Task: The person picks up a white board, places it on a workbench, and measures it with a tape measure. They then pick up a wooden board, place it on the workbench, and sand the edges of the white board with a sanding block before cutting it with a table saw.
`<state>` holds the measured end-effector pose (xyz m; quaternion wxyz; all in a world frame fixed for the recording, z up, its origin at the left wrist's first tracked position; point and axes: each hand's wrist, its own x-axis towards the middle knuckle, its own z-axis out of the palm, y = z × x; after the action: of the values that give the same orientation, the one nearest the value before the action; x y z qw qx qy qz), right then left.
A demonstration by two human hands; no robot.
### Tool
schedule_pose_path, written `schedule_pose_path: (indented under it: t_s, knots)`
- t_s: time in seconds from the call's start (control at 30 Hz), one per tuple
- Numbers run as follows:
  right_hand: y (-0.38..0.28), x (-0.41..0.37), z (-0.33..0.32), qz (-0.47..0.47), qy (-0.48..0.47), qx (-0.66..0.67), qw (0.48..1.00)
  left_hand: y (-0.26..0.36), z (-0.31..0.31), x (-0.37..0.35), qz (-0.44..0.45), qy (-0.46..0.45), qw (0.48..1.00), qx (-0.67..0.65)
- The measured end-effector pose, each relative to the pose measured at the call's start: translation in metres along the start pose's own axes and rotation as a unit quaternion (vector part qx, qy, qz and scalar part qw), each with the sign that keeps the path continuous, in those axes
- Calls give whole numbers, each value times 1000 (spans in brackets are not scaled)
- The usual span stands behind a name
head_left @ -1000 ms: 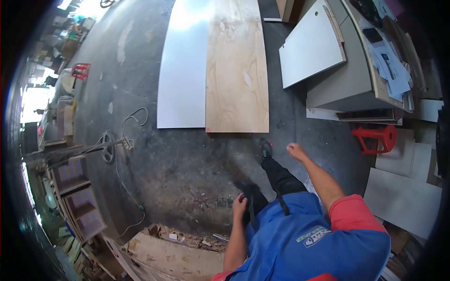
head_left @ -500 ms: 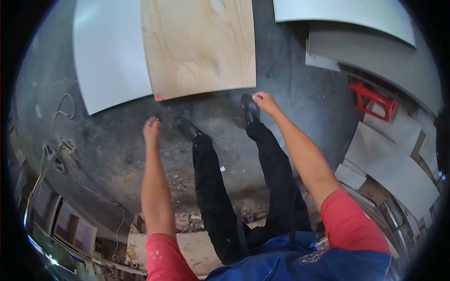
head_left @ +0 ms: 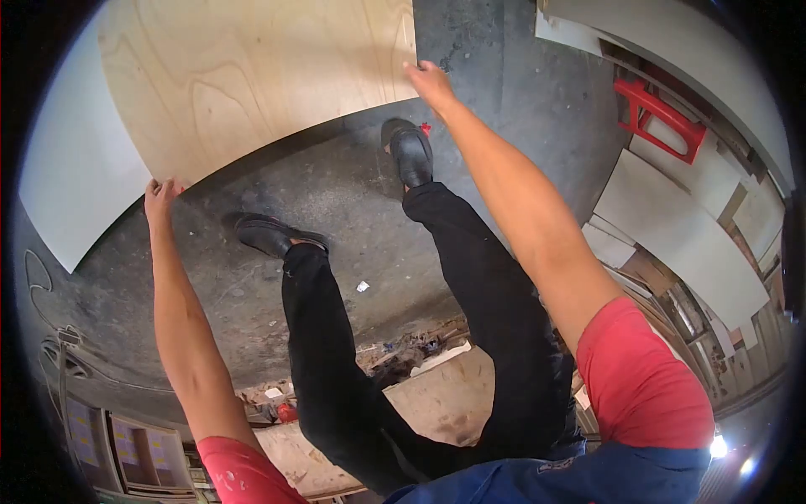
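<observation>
A pale wood-grained plywood sheet [head_left: 260,76] lies ahead of me, its near edge curved by the lens. My left hand [head_left: 162,197] is closed on its near left corner, fingers on the top face. Over at the near right corner, my right hand [head_left: 430,84] grips the sheet's side edge, with the thumb and some fingers partly hidden. A white panel [head_left: 71,160] sits to the left, partly overlapped by the plywood.
My black shoes [head_left: 273,235] stand on the dark concrete floor [head_left: 353,210]. At right are a red plastic frame-like object [head_left: 659,122] and stacked board offcuts [head_left: 680,227]. Cables [head_left: 63,344] lie at far left. Behind my legs is a worn board [head_left: 445,399] with debris.
Both hands have moved forward from beside the sheet onto its near corners. My feet have shifted, and the view has turned so the plywood appears further left and larger.
</observation>
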<state>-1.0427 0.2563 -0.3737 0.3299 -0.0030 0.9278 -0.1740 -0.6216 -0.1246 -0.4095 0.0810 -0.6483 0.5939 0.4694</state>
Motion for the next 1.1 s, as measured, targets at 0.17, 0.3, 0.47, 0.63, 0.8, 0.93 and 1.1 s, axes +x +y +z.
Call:
schedule_pose_path:
  t_s: [0.17, 0.3, 0.47, 0.63, 0.8, 0.93, 1.1]
  knots:
    - [7, 9, 14, 2, -91, 61, 994, -5, 11, 6, 4, 56, 998, 34]
    - [-13, 0, 14, 23, 4, 24, 999, 11, 22, -9, -38, 129, 991, 23]
    - [-29, -52, -44, -7, -42, -31, 999, 35, -18, -68, -21, 182, 978, -100]
    - [-47, -122, -89, -42, -128, 11, 991, 81, -47, -187, 10, 287, 883, -372]
    - [-79, -256, -121, -70, -157, 60, 983, 134, -7, -347, -106, -95, 674, -725]
    - [-98, -356, -154, -9, -205, 75, 976, 165, -26, -429, -26, -101, 577, -810]
    - [-119, -448, -219, -23, -316, 193, 929, 168, -104, -515, -29, -41, 596, -801]
